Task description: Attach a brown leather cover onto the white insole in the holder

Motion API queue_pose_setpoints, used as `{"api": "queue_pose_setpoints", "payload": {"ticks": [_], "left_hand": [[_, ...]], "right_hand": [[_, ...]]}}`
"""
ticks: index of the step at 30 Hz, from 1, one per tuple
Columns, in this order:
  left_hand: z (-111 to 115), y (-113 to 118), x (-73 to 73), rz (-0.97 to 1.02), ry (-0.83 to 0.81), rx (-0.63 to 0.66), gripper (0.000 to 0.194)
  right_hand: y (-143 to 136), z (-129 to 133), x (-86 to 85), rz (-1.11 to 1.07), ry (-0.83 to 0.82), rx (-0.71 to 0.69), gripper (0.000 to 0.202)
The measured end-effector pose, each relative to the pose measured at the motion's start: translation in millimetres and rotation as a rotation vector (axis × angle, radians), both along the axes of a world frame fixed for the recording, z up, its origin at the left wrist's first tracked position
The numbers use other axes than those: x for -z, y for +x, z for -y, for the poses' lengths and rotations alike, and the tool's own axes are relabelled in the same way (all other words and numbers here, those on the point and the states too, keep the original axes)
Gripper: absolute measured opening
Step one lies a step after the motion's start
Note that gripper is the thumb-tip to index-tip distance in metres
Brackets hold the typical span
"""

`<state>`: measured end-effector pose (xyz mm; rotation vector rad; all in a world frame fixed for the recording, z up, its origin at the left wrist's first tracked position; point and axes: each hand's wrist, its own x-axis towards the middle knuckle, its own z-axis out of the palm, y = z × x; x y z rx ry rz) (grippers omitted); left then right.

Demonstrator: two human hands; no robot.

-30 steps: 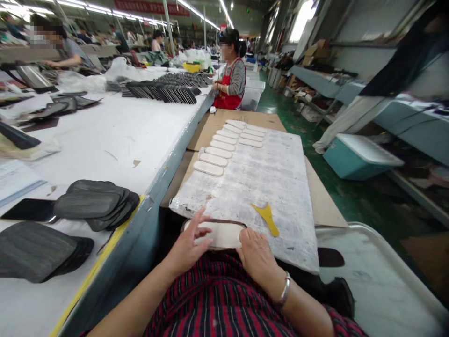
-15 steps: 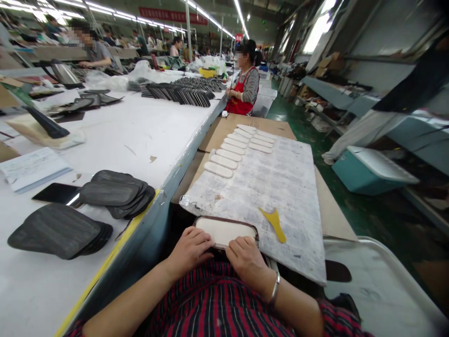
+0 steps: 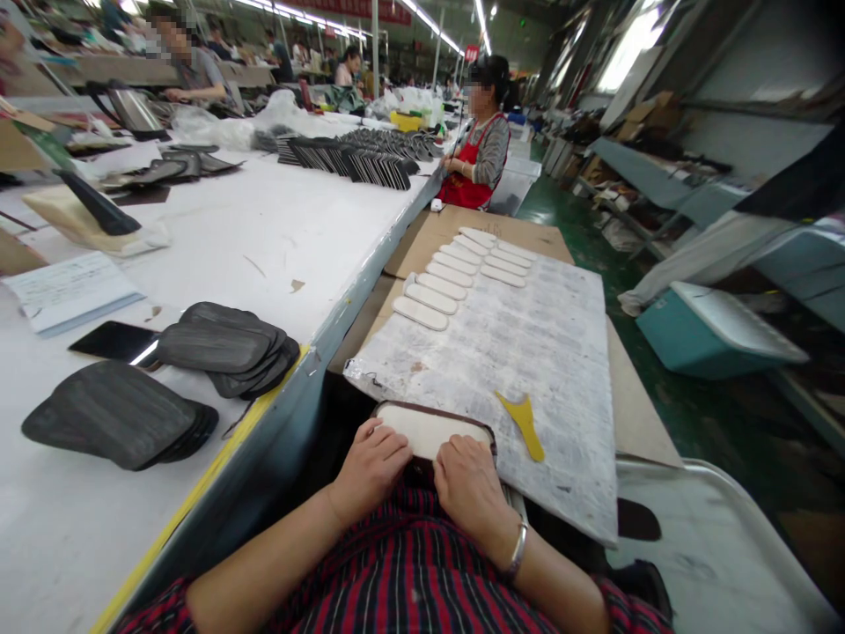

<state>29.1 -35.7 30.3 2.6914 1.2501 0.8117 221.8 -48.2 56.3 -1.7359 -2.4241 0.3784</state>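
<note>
Far left, on the white table [image 3: 217, 238]: a fanned stack of dark flat pieces [image 3: 119, 424] near the yellow-edged corner, and just behind it a second dark stack [image 3: 224, 348] overlapping a black phone [image 3: 109, 340]. A pale booklet [image 3: 69, 291] lies further back.

Centre, at the near edge of the speckled work board [image 3: 528, 352]: a white pad with a dark brown border [image 3: 429, 427]. It lies flat, its long axis running left to right across the view, parallel to the near edge of the board; its rounded ends point left and right. Its near long edge is covered by both hands.

The left hand [image 3: 370, 467] rests on the left end of the pad, fingers curled and pressing down over the near edge. The right hand [image 3: 470, 484] lies just beside it on the right part of the pad, fingers likewise bent over the edge; a metal bracelet [image 3: 517, 551] circles the wrist. The two hands are close, almost touching.

Right of the pad, on the same board: a yellow scraper [image 3: 525, 423], lying apart from the right hand, its handle pointing towards the near right. Further up the board, two rows of white pads [image 3: 455, 273] lie side by side.

Far end of the board: a person in a red apron [image 3: 479, 158]. Far right, on the floor: a teal bin [image 3: 713, 330].
</note>
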Motion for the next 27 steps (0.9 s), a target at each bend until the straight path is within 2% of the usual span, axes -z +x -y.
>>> {"api": "queue_pose_setpoints", "payload": {"ticks": [3,6,9,11,14,16,19,22,24,27], "left_hand": [[-1,7,-4.2,-0.027,-0.074,-0.072,0.019],[-2,13,-4.1,-0.023,-0.132,-0.147,0.011],[2,9,1.3,0.077,-0.151,-0.165,0.055],[5,-4,4.3,0.208,-0.145,-0.175,0.063],[9,-35,4.3,0.44,-0.154,-0.338,0.047],[8,-55,4.7,0.489,-0.277,-0.395,0.044],[2,-67,14.8,0.494,-0.575,-0.269,0.069],[-6,-59,33.0,0.631,-0.78,-0.182,0.09],[-10,-49,42.2,0.741,-0.86,-0.143,0.089],[-10,-37,45.7,0.815,-0.904,-0.152,0.081]], "right_hand": [[-8,-4,-8.4,0.104,-0.068,-0.002,0.015],[-12,-8,-17.7,0.171,-0.107,0.028,0.016],[-10,-13,-23.9,0.189,-0.117,0.08,0.021],[-5,-15,-25.6,0.181,-0.15,0.068,0.026],[1,-17,-26.8,0.168,-0.225,0.024,0.022],[1,-20,-27.9,0.13,-0.266,-0.024,0.015],[-9,-27,-28.6,0.034,-0.293,-0.118,0.012],[-24,-35,-26.4,0.047,-0.292,-0.145,0.018],[-32,-39,-24.3,0.085,-0.297,-0.128,0.022],[-38,-44,-22.8,0.096,-0.299,-0.113,0.025]]}}
